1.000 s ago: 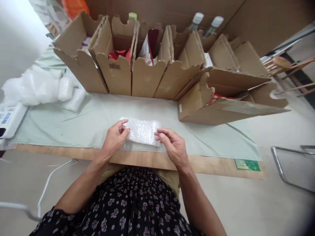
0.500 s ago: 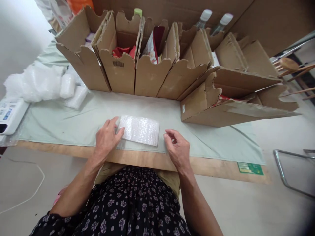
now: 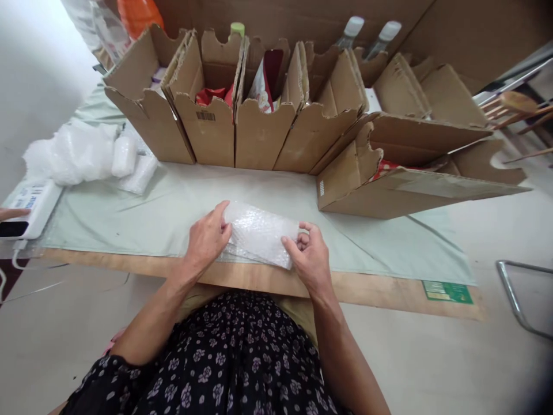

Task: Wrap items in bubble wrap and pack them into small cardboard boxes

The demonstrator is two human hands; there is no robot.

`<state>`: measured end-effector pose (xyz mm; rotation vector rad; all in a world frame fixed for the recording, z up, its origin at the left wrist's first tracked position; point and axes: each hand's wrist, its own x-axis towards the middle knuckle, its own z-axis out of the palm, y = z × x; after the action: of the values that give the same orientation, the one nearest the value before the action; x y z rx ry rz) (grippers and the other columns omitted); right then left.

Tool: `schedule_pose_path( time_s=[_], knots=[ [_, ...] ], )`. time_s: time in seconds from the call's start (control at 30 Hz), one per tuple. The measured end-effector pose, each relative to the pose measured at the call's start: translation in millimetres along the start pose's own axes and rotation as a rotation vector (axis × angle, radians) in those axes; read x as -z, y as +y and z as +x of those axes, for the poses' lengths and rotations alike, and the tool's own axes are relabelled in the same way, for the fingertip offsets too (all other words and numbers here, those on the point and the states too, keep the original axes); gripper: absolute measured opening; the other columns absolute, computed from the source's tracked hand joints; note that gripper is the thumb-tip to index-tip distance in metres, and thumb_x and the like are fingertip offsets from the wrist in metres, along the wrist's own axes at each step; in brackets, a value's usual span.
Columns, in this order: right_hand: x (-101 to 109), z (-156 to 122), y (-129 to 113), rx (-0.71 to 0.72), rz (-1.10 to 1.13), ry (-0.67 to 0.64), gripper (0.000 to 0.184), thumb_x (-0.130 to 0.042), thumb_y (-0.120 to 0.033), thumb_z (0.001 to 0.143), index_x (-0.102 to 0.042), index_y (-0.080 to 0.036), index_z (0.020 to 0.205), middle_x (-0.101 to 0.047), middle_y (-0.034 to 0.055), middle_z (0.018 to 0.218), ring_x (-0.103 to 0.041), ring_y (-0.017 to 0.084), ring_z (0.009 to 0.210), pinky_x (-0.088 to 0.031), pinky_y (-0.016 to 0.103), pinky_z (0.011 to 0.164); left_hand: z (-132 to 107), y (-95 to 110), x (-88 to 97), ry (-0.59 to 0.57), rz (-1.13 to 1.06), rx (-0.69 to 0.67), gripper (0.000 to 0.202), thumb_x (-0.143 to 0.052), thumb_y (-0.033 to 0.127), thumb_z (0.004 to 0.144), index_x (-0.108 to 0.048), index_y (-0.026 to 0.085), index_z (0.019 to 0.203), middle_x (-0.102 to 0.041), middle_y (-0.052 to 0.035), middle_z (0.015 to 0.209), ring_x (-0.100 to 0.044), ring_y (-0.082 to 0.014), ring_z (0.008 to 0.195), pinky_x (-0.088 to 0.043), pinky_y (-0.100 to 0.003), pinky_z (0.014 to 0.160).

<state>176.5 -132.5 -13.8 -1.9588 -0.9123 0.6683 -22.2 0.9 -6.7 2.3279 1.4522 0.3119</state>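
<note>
A folded piece of bubble wrap (image 3: 261, 230) lies over the cloth near the table's front edge, its right end slightly lower than its left. My left hand (image 3: 207, 239) pinches its left end between thumb and fingers. At the other end, my right hand (image 3: 310, 253) has its thumb on top and its fingers curled behind the edge. Under the near side of the wrap a second layer or edge shows. Whether anything is inside the wrap cannot be made out.
Cardboard bins (image 3: 263, 138) stand in a row behind, some with red packets. One bin (image 3: 389, 190) juts forward at right. A bubble-wrap heap (image 3: 73, 153) lies left, beside a white device (image 3: 41, 204) touched by another person's finger (image 3: 15, 213). The table has a wooden edge (image 3: 242, 282).
My right hand has moved onto the right end of the bubble wrap, which now looks wider and lifted. Another person's finger has appeared at the white device on the left.
</note>
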Motion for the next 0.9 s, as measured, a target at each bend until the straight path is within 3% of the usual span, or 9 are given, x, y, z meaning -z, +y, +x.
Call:
schedule_pose_path(
  time_s=[0.1,0.17,0.3,0.47,0.57,0.7,0.8,0.9],
  knots=[
    [10.6,-8.6,8.9,-0.043,-0.042,-0.016,0.075,-0.063,-0.048,0.083,-0.046,-0.010,0.146,-0.054,-0.0072,0.066,-0.052,0.016,0.060,-0.046,0.034,0.070,-0.8,2.9,-4.2,-0.058,0.069,-0.048,0.052,-0.059,0.018,0.089,-0.060,0.018,0.141,-0.076,-0.0092,0.105,-0.072,-0.0254,0.093,-0.054,-0.034,0.082],
    [12.6,-8.9,12.9,-0.041,-0.062,-0.033,0.080,-0.062,-0.049,0.084,-0.044,-0.008,0.151,-0.059,-0.0049,0.069,-0.054,0.017,0.061,-0.047,0.035,0.072,-5.6,-1.3,-3.8,-0.081,0.053,-0.052,0.049,-0.060,0.021,0.090,-0.062,0.018,0.139,-0.076,-0.0087,0.103,-0.071,-0.0258,0.092,-0.054,-0.035,0.082],
    [9.5,-2.6,15.7,0.009,-0.139,-0.047,0.074,-0.060,-0.049,0.085,-0.052,-0.011,0.148,-0.061,-0.0027,0.069,-0.053,0.018,0.060,-0.045,0.035,0.069,-17.7,-11.8,0.3,-0.068,-0.062,0.018,0.046,-0.059,0.024,0.091,-0.063,0.017,0.137,-0.075,-0.0027,0.085,-0.068,-0.0206,0.076,-0.053,-0.033,0.077],
    [6.9,1.3,14.6,0.042,-0.210,-0.049,0.070,-0.056,-0.049,0.086,-0.055,-0.012,0.145,-0.057,-0.0030,0.064,-0.052,0.019,0.059,-0.042,0.035,0.065,-30.8,-4.3,7.9,-0.049,-0.201,-0.001,0.047,-0.055,0.018,0.088,-0.064,0.018,0.134,-0.071,0.0014,0.078,-0.060,-0.0143,0.063,-0.050,-0.029,0.070],
    [7.0,0.9,15.3,0.044,-0.219,-0.046,0.069,-0.056,-0.049,0.086,-0.056,-0.011,0.144,-0.056,-0.0027,0.064,-0.053,0.020,0.060,-0.043,0.036,0.068,-40.8,-1.9,14.6,-0.046,-0.205,-0.024,0.049,-0.055,0.017,0.087,-0.063,0.020,0.136,-0.069,0.0025,0.077,-0.060,-0.0144,0.064,-0.049,-0.028,0.068],
    [6.2,2.0,17.7,0.058,-0.236,-0.035,0.067,-0.058,-0.046,0.084,-0.057,-0.014,0.143,-0.060,-0.0013,0.069,-0.055,0.021,0.063,-0.044,0.036,0.069,-50.1,-10.9,15.3,-0.156,-0.064,0.010,0.044,-0.057,0.024,0.091,-0.064,0.019,0.134,-0.071,-0.0001,0.079,-0.064,-0.0191,0.070,-0.050,-0.032,0.071],
    [5.9,4.1,17.4,0.060,-0.224,-0.058,0.068,-0.060,-0.046,0.083,-0.057,-0.014,0.143,-0.062,-0.0007,0.072,-0.056,0.021,0.064,-0.044,0.036,0.069,-53.0,-13.0,7.5,-0.060,0.032,0.043,0.046,-0.061,0.038,0.095,-0.061,0.016,0.136,-0.075,-0.0083,0.100,-0.069,-0.0234,0.082,-0.053,-0.036,0.075],
    [8.2,3.1,15.1,0.056,-0.179,-0.075,0.067,-0.062,-0.045,0.084,-0.057,-0.014,0.143,-0.058,-0.0027,0.068,-0.054,0.020,0.063,-0.044,0.035,0.068,-53.2,-6.4,-0.9,-0.065,0.125,0.033,0.049,-0.061,0.030,0.094,-0.057,0.017,0.140,-0.076,-0.0090,0.099,-0.071,-0.0247,0.086,-0.054,-0.035,0.075]
  ],
)
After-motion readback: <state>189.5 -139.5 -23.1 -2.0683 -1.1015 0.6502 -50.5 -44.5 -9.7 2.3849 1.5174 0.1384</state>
